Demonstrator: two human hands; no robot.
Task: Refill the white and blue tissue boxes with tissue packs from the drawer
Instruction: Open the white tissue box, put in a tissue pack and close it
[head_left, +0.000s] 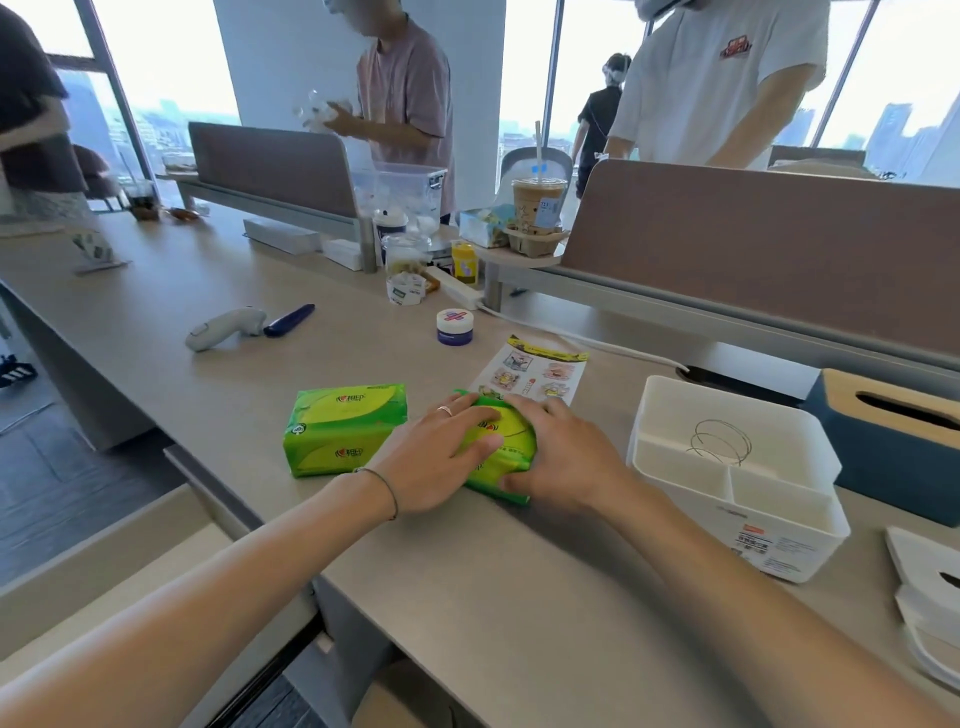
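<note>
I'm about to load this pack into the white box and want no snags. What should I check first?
1. Both hands on the pack: left hand and right hand press the tissue pack on the desk: ok.
2. White box open, lid off: ok.
3. Its inside free: a spring sits in it: not ok.
4. Pack's wrapper opened: cannot tell.
5. Spare pack at hand: ok.

Under my hands the tissue pack (506, 447) is bright green with a yellow leaf-shaped panel, like the second pack (343, 428). The open box (727, 478) is white; the other box (893, 441) is dark blue with a pale wooden lid.
</note>
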